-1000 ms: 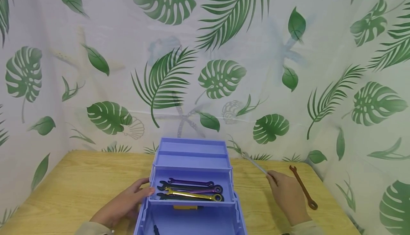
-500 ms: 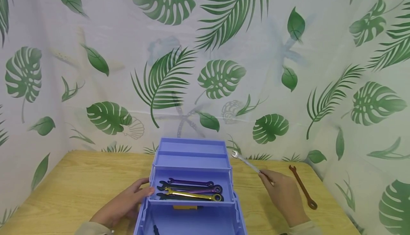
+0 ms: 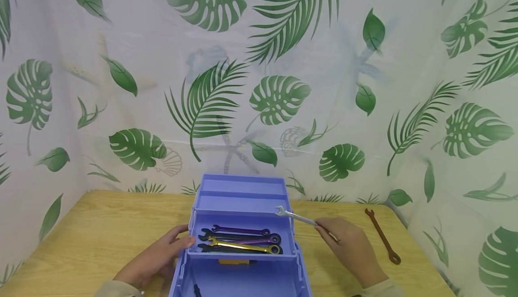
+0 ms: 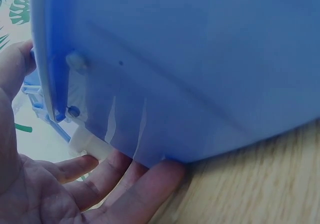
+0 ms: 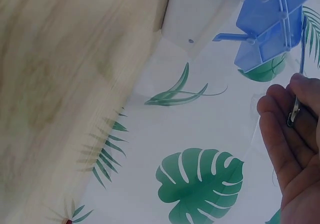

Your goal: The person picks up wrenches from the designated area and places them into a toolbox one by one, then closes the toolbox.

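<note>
- broad room on the table [image 3: 121,225] left of the blue toolbox [image 3: 243,205]; brown wrench [image 3: 382,235] by the right edge
- over the toolbox's right side, pinched in right hand [image 3: 346,247]: silver wrench [image 3: 298,217], slim, forked end leftward
- toolbox's left side gripped by left hand [image 3: 162,252]

Wood-grain table [image 3: 121,225]: blue toolbox [image 3: 259,277] around middle, brown wrench [image 3: 382,235] toward right.

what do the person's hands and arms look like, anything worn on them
The left hand and right hand are bare: no gloves, no rings in sight. The left sleeve and right sleeve are plain beige and end near the wrists; most of each is out of frame. No markings or cables can be made out on them.
</note>
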Motion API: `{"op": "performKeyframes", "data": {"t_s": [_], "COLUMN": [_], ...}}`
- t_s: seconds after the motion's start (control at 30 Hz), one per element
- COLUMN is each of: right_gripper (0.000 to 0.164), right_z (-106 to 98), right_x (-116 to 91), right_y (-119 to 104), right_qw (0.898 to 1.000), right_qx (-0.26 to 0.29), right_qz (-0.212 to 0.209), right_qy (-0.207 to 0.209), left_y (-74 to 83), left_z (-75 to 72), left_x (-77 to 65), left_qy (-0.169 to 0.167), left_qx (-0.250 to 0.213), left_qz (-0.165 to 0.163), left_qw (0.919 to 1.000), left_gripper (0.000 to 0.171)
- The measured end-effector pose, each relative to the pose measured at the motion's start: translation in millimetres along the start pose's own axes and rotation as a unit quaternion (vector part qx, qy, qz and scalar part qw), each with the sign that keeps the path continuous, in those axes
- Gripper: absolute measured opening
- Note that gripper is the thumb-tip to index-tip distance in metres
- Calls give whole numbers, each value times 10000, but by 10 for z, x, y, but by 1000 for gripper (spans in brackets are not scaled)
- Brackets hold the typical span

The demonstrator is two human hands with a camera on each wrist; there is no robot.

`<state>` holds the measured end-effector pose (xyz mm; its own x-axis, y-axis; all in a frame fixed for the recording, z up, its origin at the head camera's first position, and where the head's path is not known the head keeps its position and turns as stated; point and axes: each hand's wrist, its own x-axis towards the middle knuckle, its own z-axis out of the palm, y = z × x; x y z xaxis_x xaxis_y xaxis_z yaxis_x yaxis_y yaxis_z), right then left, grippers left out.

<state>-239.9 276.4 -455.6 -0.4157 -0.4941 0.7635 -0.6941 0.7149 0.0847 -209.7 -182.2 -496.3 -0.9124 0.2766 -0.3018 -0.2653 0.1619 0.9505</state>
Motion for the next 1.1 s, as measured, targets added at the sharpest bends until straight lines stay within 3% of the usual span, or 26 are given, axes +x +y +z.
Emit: {"op": "performKeyframes", "data": {"t_s": [0.23,0.37,0.4,0.6,0.67,1.1], "right_gripper": [14,23,17,21,33,36], "right_z": [10,11,12,13,15,23], "right_x": [5,18,18,5,4,13], "right_y": [-17,-36,-41,-58,-61,-73], "right_qw": [9998,9993,9992,9987,9985,9982], "right_qx": [178,333,352,413,445,505], "right_qz": [-31,-107,-122,-84,-87,-176], "right_qy": [-51,-106,-129,-279,-293,-269], "left_y": [12,3,0,-2,-1,7], "left_z": [4,-2,-3,-3,-4,0], "left_x": [3,-1,-2,-18,-22,-11], "left_qy": [54,-25,-52,-116,-149,-79], "left_qx": [31,-22,-35,-97,-118,-55], "left_qz": [-63,22,59,140,170,127], "left_qw": [10000,10000,10000,9998,9997,9999], "left_gripper": [86,85,85,84,83,83]}}
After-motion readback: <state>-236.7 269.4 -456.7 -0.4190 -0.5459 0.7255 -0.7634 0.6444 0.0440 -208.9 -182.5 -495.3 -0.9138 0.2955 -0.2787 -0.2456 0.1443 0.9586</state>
